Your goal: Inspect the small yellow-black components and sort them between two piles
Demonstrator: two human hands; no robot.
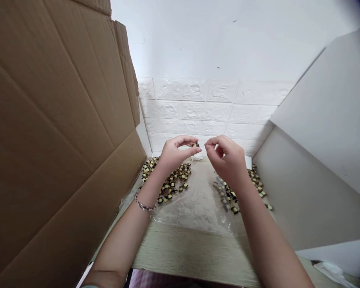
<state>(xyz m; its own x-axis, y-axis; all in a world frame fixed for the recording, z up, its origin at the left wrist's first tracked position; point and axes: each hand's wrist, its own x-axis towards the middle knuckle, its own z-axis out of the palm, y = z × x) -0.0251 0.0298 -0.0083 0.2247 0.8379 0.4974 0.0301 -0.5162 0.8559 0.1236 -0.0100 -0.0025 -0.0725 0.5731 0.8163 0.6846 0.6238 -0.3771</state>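
Note:
Between the thumb and fingers of my left hand point(181, 151) is a small black and yellow part point(197, 145), held up above the table. My right hand point(223, 154) is just to the right of it, thumb and index finger pinched together; whatever may be between them is too small to make out. The two hands do not touch. Beneath and left of them lies a heap of similar black and yellow parts point(174, 180). A second heap point(232, 196) lies on the right, partly behind my right forearm.
A clear plastic sheet point(192, 212) lies on the pale wooden table point(195, 250) between the heaps. A tall cardboard panel point(63, 132) stands at the left and a grey-white panel point(312, 192) at the right. White brick-patterned wall point(195, 112) rises behind.

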